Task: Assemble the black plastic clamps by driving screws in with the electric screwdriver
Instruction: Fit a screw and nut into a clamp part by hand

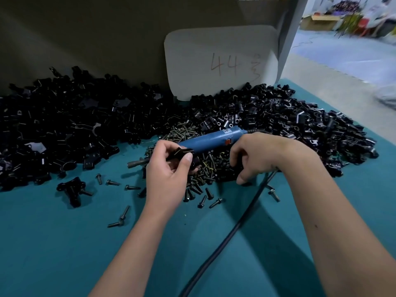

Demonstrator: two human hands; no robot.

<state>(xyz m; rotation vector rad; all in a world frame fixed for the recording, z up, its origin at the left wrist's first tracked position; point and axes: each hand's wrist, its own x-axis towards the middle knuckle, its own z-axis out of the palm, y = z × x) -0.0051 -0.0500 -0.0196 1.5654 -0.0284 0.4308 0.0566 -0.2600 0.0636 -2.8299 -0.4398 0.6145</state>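
left hand point(169, 168) pinches a clamp point(182, 154) beside the screwdriver point(211, 140).

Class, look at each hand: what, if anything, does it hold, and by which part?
The left hand pinches a black clamp piece by its edges. The right hand curls into the screw pile; its hold cannot be told.
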